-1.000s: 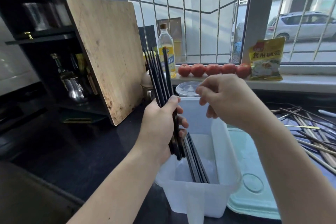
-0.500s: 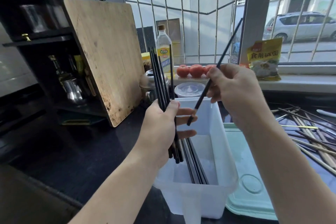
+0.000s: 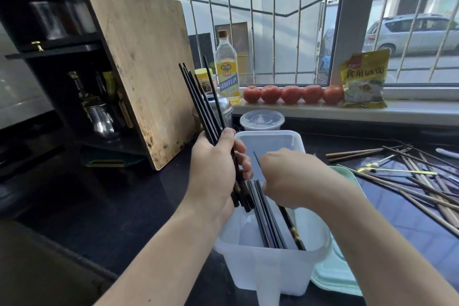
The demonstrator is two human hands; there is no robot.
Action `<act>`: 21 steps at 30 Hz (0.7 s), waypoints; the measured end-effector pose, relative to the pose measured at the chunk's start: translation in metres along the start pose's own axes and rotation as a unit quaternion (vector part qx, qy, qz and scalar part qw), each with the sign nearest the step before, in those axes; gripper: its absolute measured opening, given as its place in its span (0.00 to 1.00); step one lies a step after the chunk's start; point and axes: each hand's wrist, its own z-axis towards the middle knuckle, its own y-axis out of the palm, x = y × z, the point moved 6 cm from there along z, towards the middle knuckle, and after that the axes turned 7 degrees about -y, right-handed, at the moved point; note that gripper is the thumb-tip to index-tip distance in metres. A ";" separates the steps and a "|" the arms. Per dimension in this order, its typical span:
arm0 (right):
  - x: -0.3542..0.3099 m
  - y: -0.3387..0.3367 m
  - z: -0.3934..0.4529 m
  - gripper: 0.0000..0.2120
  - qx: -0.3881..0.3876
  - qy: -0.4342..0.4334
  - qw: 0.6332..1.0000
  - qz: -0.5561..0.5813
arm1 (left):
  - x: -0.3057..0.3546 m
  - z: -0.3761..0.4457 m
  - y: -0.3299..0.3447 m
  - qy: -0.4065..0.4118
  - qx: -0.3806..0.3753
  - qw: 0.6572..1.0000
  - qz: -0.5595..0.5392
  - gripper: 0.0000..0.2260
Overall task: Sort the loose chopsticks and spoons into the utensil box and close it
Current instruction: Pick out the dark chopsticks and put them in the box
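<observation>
Head view: right hand (image 3: 293, 179) lowers one chopstick (image 3: 290, 225) lengthwise into box (image 3: 270, 278); left hand (image 3: 213, 176) grips upright bundle (image 3: 201, 99) beside it, box directly below.

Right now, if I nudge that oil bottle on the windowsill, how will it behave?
The oil bottle is tall and narrow, so it probably tips easily. It looks nearly full, so likely heavy for its size. Its smooth clear wall may be slippery.

Home kitchen (cutting board (image 3: 146, 74), tomatoes (image 3: 290, 94))

Utensil box (image 3: 296, 143) mouth half blocked by both hands; cutting board (image 3: 146, 72) crowds left; loose chopsticks (image 3: 409, 181) right.
</observation>
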 end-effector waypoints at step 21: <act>0.015 -0.056 -0.016 0.10 0.273 -0.081 0.873 0.395 | 0.002 -0.013 0.018 -0.007 -0.159 0.985 0.063 0.09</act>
